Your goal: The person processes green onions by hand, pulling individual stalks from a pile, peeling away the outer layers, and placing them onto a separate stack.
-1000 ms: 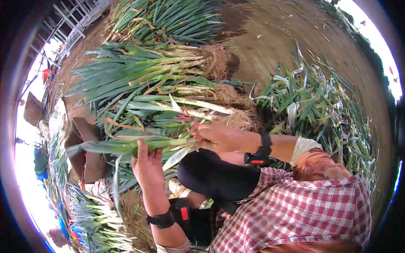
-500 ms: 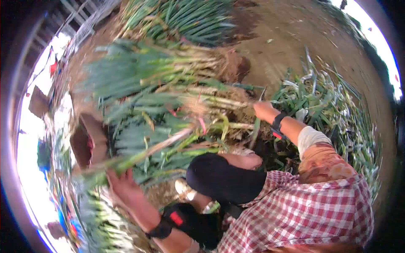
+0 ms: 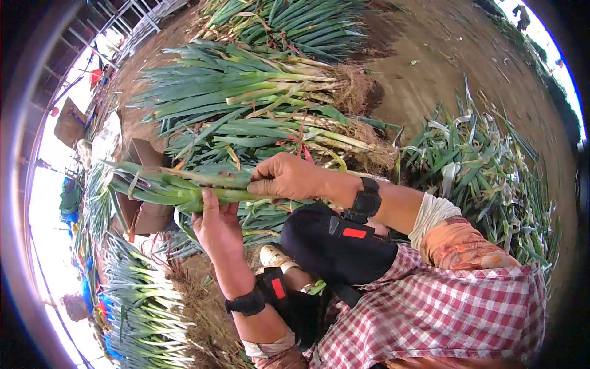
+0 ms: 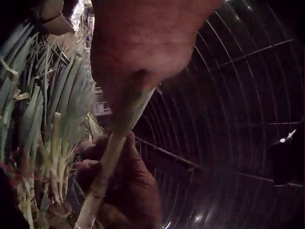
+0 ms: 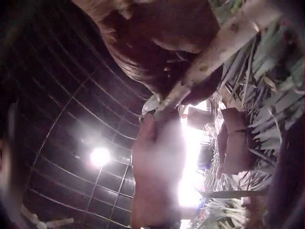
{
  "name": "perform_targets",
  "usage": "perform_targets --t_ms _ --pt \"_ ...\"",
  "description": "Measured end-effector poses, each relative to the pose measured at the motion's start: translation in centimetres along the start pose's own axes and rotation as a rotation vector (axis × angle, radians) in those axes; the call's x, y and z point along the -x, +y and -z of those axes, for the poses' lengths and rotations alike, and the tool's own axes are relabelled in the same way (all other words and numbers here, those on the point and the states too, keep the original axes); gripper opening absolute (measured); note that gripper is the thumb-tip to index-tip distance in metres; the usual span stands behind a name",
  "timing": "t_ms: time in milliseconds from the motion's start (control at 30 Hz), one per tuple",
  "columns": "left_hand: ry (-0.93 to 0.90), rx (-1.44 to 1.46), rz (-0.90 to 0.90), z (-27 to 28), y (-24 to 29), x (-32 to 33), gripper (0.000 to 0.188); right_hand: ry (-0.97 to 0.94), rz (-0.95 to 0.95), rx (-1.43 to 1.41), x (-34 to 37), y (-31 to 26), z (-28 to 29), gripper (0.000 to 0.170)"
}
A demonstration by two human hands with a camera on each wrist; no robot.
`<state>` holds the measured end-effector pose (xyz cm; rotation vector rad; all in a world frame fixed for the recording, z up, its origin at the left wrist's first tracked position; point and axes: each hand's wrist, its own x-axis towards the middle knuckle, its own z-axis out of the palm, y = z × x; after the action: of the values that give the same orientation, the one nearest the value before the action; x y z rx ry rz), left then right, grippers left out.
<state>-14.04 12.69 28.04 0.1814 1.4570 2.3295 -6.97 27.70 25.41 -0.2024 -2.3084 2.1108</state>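
Observation:
In the head view, a green onion stalk point(image 3: 178, 190) lies sideways across both hands, its leaves pointing left. My left hand point(image 3: 219, 232) grips it from below, thumb over the stalk. To the right, my right hand point(image 3: 292, 177) pinches the same stalk between thumb and fingers. In the left wrist view, the pale stem point(image 4: 102, 181) runs from my left hand point(image 4: 143, 40) down past my right hand point(image 4: 126, 186). From the right wrist, the stem point(image 5: 209, 59) slants under my right hand point(image 5: 155, 36), with my left hand point(image 5: 155, 174) beyond.
Bundles of green onions point(image 3: 203, 92) with brown roots lie above the hands, several with red ties point(image 3: 299, 144). Loose leaves point(image 3: 461, 154) are heaped at right. A cardboard box point(image 3: 150, 212) stands left; pale-stemmed onions point(image 3: 141, 301) lie lower left.
My right hand has gone out to the right and come back to the stalk near my left hand. The red-tied piece at my right hand earlier is no longer there.

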Motion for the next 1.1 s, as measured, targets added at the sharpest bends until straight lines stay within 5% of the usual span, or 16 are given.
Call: perform_targets --t_ms 133,233,300,367,400,467,533,600,633,700,767,967,1033,1100 --pt "-0.074 0.017 -0.014 -0.9 -1.3 0.4 0.032 0.066 -0.077 -0.269 0.9 0.7 0.0 0.023" --pt "0.013 0.033 -0.031 -1.1 -2.2 0.3 0.027 0.434 0.219 0.507 2.5 3.6 2.2 0.024" --pt "0.001 0.102 -0.07 0.6 0.2 -0.7 0.025 0.496 -0.251 0.365 5.4 9.0 8.6 0.028" --pt "-0.035 0.114 -0.086 1.1 0.7 -1.1 0.026 0.655 -0.421 0.749 11.2 10.2 13.8 0.023" --pt "0.032 0.115 -0.02 0.6 0.3 -1.0 0.028 0.858 -0.36 0.613 14.0 14.3 17.8 0.023" --pt "0.099 0.114 0.059 0.8 -0.2 -0.6 0.029 0.907 -0.718 1.042 17.4 17.0 23.7 0.026" --pt "0.077 0.161 0.065 0.5 -0.4 -1.4 0.031 1.106 -0.871 1.046 17.6 11.4 22.7 0.025" --pt "0.085 0.126 0.083 0.5 -0.6 -1.7 0.038 1.006 -0.216 1.182 14.4 7.8 18.3 0.026" --pt "0.079 0.125 0.109 0.6 -1.1 -2.1 0.038 0.924 0.034 1.02 12.0 4.6 15.2 0.028" --pt "0.081 0.094 0.131 0.2 -1.7 -2.2 0.037 0.77 0.436 0.995 8.4 1.4 9.3 0.029" --pt "0.122 0.065 0.145 -1.1 -2.0 -1.6 0.03 0.57 0.616 0.849 5.3 -0.9 3.1 0.029" --pt "0.19 -0.169 0.19 -0.3 -2.8 -1.5 0.019 0.485 0.643 0.971 -1.5 1.1 -2.5 0.029" --pt "-0.008 0.197 0.293 0.2 -2.1 -1.2 0.018 0.436 0.579 0.833 -1.1 0.4 -2.2 0.027" --pt "-0.025 0.195 0.268 -0.1 -1.8 -1.2 0.019 0.412 0.499 0.651 -1.2 -0.6 -1.5 0.023"
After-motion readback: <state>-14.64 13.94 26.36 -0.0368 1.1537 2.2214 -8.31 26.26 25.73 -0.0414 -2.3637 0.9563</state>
